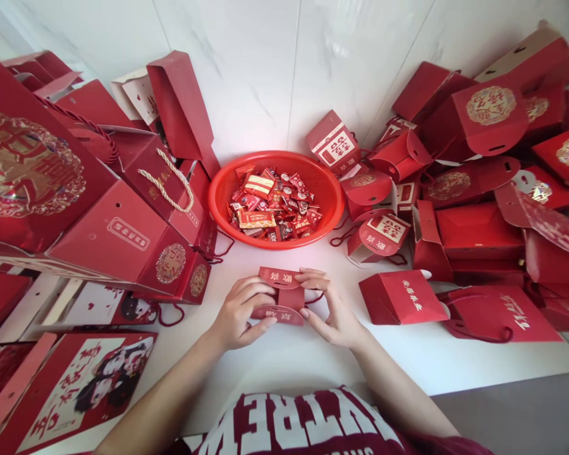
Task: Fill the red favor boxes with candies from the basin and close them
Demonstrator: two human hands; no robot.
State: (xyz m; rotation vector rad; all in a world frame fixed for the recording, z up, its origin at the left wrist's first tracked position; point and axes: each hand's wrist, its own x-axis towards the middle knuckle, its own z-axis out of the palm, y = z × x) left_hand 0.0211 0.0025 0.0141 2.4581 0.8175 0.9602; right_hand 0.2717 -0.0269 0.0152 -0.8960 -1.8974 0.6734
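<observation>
Two hands of ours meet around one small red box [291, 297], which sits on the white table [260, 366] in front of us, just on our side of the red plastic basket [336, 205]. Our left hand [241, 309] holds the box by its left end, the fingers bent close together over it and the thumb against the near flap [277, 314]. Our right hand [329, 309] holds the other end in a wider grip, fingertips at the far flap [279, 277] and thumb at the corner of the near one. Both flaps have rounded edges and pale lettering and stand apart; we cannot tell what lies inside. A dark red cord [317, 298] loops out by our right fingers.

The basket holds a heap of wrapped sweets [277, 208], mostly in red wrappers. To our right we see many red boxes piled against the wall [256, 82], with a lettered box [405, 297] nearest our right hand. On our left stand more boxes and a large panel with a gold medallion [28, 167], a cream rope handle [168, 180] and, lower down, a red package with a cartoon couple [109, 376].
</observation>
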